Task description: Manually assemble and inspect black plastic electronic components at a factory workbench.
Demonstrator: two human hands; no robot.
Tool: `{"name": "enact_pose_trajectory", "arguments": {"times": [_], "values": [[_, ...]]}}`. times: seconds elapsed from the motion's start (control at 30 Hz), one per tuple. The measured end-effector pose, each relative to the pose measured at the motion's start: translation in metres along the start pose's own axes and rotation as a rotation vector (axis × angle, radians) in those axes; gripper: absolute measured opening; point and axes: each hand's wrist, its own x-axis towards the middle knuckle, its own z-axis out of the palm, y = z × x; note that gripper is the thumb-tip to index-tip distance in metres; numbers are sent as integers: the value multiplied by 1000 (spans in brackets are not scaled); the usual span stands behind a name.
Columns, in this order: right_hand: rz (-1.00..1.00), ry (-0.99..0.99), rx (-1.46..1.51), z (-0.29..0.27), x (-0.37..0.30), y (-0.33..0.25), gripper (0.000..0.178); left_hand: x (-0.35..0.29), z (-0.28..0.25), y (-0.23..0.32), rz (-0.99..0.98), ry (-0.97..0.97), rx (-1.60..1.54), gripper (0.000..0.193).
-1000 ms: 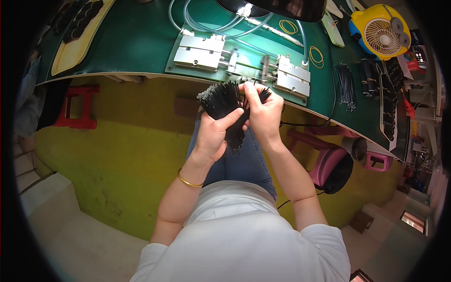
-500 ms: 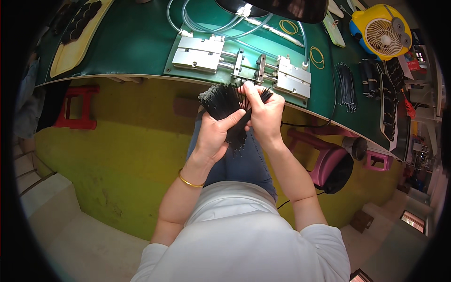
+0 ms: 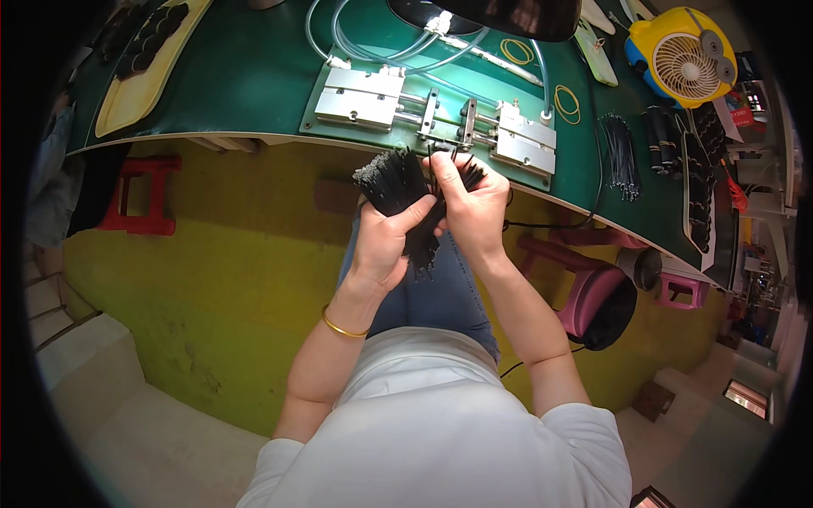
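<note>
A thick bundle of thin black wires (image 3: 396,182) is held over my lap, just in front of the table edge. My left hand (image 3: 385,241) is wrapped round the bundle, thumb across it; the wires fan out above the hand with light tips, and their other ends hang below. My right hand (image 3: 476,203) is closed at the right side of the bundle, with a small group of black wires (image 3: 471,173) in its fingers, partly split from the rest. Beyond the hands lies a pneumatic fixture with two silver cylinder blocks (image 3: 359,97) facing each other across a gap.
Clear air hoses (image 3: 339,34) and a dark lamp (image 3: 517,13) stand over the fixture. More black wires (image 3: 621,157), dark rolls (image 3: 662,140) and a yellow fan (image 3: 688,63) lie to the right. A yellow tray (image 3: 118,110) is at left. Red (image 3: 152,195) and pink stools (image 3: 589,296) stand below.
My right thumb and fingers have shifted slightly left along the wires, and a few wires now stand apart between the hands. My left hand keeps its grip.
</note>
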Motion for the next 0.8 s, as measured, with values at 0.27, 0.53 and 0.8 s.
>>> {"name": "enact_pose_trajectory", "arguments": {"times": [0.27, 0.53, 0.8], "values": [[59, 77, -25, 0, 2, 3, 21, 3, -3, -4, -46, 56, -19, 14], [98, 73, -4, -2, 6, 1, 20, 4, 2, -2, -47, 41, -18, 10], [81, 68, 35, -4, 8, 7, 21, 3, 3, -2, -71, 48, -58, 15]]}}
